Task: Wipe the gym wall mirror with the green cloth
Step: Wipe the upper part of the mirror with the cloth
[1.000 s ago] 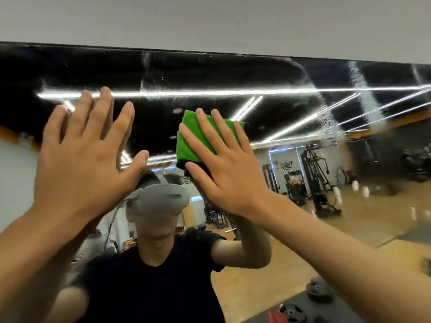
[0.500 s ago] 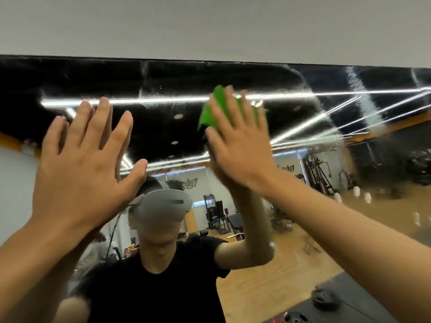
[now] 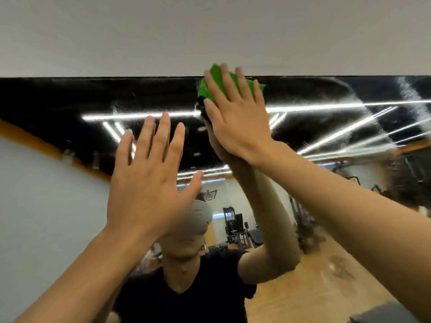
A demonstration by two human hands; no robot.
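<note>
The wall mirror [image 3: 70,101] fills the lower two thirds of the view, its top edge running across under a pale wall. My right hand [image 3: 235,115] lies flat on the green cloth [image 3: 205,88] and presses it against the glass right at the mirror's top edge; the cloth's tip pokes just above that edge. My left hand [image 3: 149,178] is lower and to the left, fingers spread, palm towards the glass, holding nothing. Whether it touches the mirror I cannot tell. Most of the cloth is hidden under my right hand.
Wet streaks [image 3: 410,94] show on the glass at the upper right. The mirror reflects me in a black shirt [image 3: 186,304], ceiling light strips, gym machines [image 3: 235,229] and a wooden floor. The bare pale wall [image 3: 210,31] lies above the mirror.
My right hand slid the cloth up and to the right, from mid-glass to the mirror's top edge. The view tilted upwards, and my left hand now sits nearer the middle.
</note>
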